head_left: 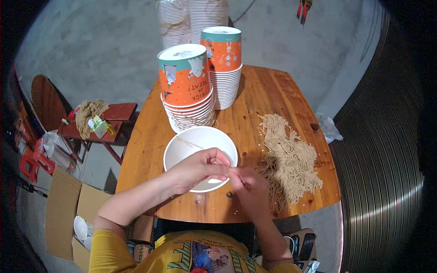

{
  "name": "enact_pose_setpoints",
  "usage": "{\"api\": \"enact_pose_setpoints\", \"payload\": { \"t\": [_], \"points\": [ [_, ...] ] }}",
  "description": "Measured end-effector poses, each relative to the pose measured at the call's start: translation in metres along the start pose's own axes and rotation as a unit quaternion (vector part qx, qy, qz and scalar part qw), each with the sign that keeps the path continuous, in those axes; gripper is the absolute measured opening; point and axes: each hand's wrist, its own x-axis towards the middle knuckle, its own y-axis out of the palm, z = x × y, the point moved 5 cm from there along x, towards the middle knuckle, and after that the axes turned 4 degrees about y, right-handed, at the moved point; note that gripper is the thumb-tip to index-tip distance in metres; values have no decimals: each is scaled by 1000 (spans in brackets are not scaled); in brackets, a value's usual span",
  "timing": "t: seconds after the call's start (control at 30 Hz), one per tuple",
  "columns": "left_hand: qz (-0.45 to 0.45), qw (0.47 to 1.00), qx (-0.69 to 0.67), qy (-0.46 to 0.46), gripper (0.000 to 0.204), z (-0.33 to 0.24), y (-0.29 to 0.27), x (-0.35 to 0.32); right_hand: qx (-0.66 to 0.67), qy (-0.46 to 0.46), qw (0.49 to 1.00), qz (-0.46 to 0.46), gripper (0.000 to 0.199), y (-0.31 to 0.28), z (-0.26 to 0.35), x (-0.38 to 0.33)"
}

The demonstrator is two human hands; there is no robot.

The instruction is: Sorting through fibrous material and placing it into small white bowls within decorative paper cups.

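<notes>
A white paper bucket [175, 152] stands on the wooden table with its round opening facing up. A thin tan cord [186, 143] shows inside it at the far left and runs toward my hands. Over the bucket's near right rim, my left hand [202, 168] is closed in a pinch. My right hand [250, 189] meets it there, fingertips pressed against the left ones. Both seem to pinch the cord, but the fingers hide most of the held part. To the right of my right hand lies a loose pile of tan cords [291, 161].
Behind the bucket stand two stacks of upside-down orange buckets [184, 82] with green bands. Taller white stacks [208, 16] rise farther back. A dark red bench [120, 111] with more cord is at the left. An open cardboard box [63, 214] holds white buckets; a ribbed shutter [387, 173] borders the right.
</notes>
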Motion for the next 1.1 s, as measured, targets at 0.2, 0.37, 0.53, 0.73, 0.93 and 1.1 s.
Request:
{"api": "enact_pose_setpoints", "payload": {
  "t": [0.2,0.37,0.53,0.73,0.93,1.1],
  "points": [
    [10,1000,-16,2,16,-3,1,0,198,121,973,6,17,2,-20,2],
    [20,1000,-9,12,15,-2,0,0,226,101,969,7,17,4,-20,4],
    [29,999,-1,17,15,-3,2,-1,248,141,958,32,16,2,-20,4],
    [43,999,19,12,18,-3,4,-2,226,143,963,33,13,-3,-20,8],
    [44,994,91,34,17,-6,10,-1,152,30,986,67,7,-12,-20,16],
    [26,978,198,65,13,-5,4,0,77,-21,989,126,9,-22,-7,17]
  ]
}}
